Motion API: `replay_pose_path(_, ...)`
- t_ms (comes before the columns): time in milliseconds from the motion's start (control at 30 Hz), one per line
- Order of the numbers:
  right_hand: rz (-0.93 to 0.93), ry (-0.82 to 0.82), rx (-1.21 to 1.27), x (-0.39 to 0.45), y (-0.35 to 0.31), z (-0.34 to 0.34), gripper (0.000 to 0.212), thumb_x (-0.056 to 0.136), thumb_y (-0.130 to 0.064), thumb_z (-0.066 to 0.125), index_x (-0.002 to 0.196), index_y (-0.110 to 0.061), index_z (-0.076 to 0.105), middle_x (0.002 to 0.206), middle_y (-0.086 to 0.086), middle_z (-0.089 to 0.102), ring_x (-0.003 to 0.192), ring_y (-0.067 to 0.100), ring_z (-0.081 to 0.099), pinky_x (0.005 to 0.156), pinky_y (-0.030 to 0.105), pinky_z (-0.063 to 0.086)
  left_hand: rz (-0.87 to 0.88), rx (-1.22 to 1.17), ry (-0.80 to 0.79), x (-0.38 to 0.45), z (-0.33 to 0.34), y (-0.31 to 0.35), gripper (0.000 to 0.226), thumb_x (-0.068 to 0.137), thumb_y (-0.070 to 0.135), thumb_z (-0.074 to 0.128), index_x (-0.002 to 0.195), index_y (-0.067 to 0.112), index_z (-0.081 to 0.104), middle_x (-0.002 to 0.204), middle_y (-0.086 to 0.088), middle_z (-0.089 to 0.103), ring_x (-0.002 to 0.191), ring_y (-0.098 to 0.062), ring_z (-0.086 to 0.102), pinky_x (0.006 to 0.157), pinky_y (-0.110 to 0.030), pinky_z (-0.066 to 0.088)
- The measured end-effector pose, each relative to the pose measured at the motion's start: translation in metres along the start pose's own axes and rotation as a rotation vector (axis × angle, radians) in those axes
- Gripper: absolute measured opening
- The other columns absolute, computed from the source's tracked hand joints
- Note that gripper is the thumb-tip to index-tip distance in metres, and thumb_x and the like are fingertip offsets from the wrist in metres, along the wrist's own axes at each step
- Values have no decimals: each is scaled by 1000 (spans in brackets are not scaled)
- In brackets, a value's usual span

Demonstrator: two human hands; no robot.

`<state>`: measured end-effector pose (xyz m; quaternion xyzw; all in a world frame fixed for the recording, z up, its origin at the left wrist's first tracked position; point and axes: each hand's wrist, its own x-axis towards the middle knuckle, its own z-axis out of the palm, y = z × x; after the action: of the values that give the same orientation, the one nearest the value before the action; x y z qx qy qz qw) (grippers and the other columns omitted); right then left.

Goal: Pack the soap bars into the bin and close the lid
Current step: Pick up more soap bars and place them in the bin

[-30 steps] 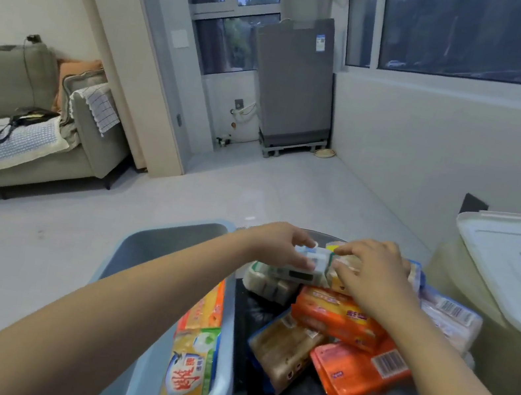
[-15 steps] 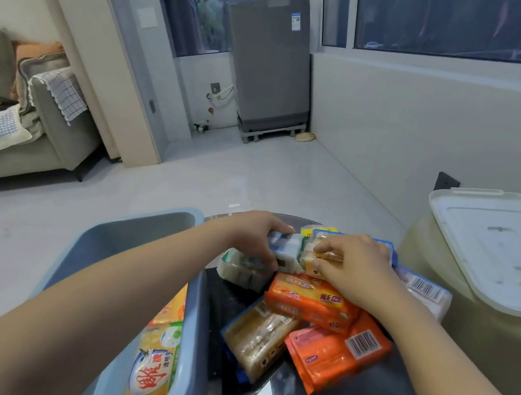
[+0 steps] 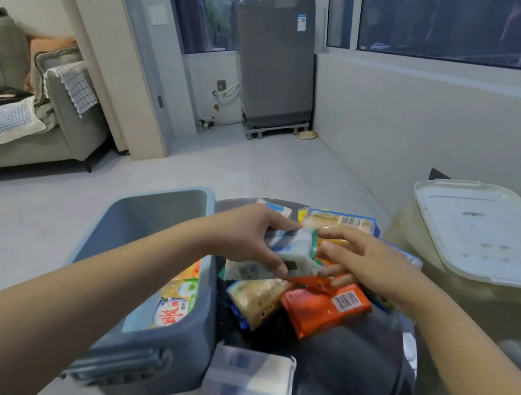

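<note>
A grey-blue bin (image 3: 158,214) stands left of a dark round table (image 3: 345,362). A yellow soap pack (image 3: 176,301) lies inside the bin. Several wrapped soap bars are heaped on the table. My left hand (image 3: 252,234) grips a white and green soap pack (image 3: 298,251) lifted a little above the heap. My right hand (image 3: 369,265) touches that pack's right end, fingers curled against it and an orange pack below. An orange soap pack (image 3: 319,307), a tan one (image 3: 257,297) and a white one (image 3: 248,385) lie nearer me.
The bin's white lid (image 3: 493,231) lies on a beige stool (image 3: 476,305) to the right of the table. A grey sofa (image 3: 7,104) stands at the far left, a grey appliance (image 3: 274,64) by the window. Open floor lies beyond the bin.
My left hand has lifted the white and green soap pack out of the heap and toward me. The camera has tilted down, showing the white pack at the table's near edge.
</note>
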<state>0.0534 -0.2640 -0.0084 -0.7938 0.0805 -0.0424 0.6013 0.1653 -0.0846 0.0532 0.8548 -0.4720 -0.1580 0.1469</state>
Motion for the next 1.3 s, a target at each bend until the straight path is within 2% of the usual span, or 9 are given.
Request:
replay_pose_path(100,98,-78,204,-18,4,8,33,81,-35,65,109,-19,59,79,2,71,61,14,68,53,28,55,49,46,-13,-24,14,22,74,66,26,81,135,26,53,125,8,62,115,-10,56,100,-26,41)
replay_pose_path(200,150,-174,301,-38,8,14,45,70,-36,71,107,-13,61,62,-4,68,53,12,63,47,24,50,126,71,-34,-45,30,40,71,64,25,79,130,37,54,108,15,61,102,-8,57,92,-32,46)
replay_pose_path(267,185,-224,302,-50,10,18,42,68,-34,73,102,-12,63,67,-2,66,56,14,62,48,22,49,166,104,-27,-55,41,45,71,64,27,79,130,36,54,107,11,64,99,-11,57,89,-34,48)
replay_pose_path(367,226,-297,256,-66,15,32,21,84,-21,65,100,-7,63,76,6,64,60,15,59,52,23,51,188,183,-41,-67,62,41,58,65,27,78,121,24,61,104,-2,67,94,-17,57,85,-38,45)
replay_pose_path(600,267,-252,116,-72,23,65,26,87,-18,62,106,-1,62,86,12,59,63,12,55,53,22,53,112,227,-96,-81,90,21,45,68,25,72,111,21,60,96,-3,63,89,-19,52,82,-42,45)
replay_pose_path(900,323,-264,-23,-69,32,71,32,84,-34,65,109,-15,61,107,13,66,83,19,64,59,25,54,-30,204,-146,-81,108,0,82,69,40,74,139,34,32,128,1,42,118,-20,39,100,-35,39)
replay_pose_path(1033,392,-286,1,-69,36,71,41,84,-38,64,114,-13,56,106,11,66,81,21,69,63,31,58,-60,186,-192,-83,112,-3,89,65,39,79,136,39,25,128,0,44,116,-23,37,92,-31,29)
replay_pose_path(1167,398,-267,43,-68,38,71,33,83,-36,65,106,-14,57,98,11,69,75,21,71,63,31,59,-49,278,-157,-82,118,-1,90,64,44,78,136,39,23,125,2,47,116,-22,41,104,-40,31)
replay_pose_path(1300,430,-293,55,-67,39,70,31,84,-39,64,101,-13,62,94,10,70,71,18,71,62,30,58,-49,255,-111,-81,118,3,85,64,49,76,135,38,31,119,5,55,113,-19,48,101,-40,34)
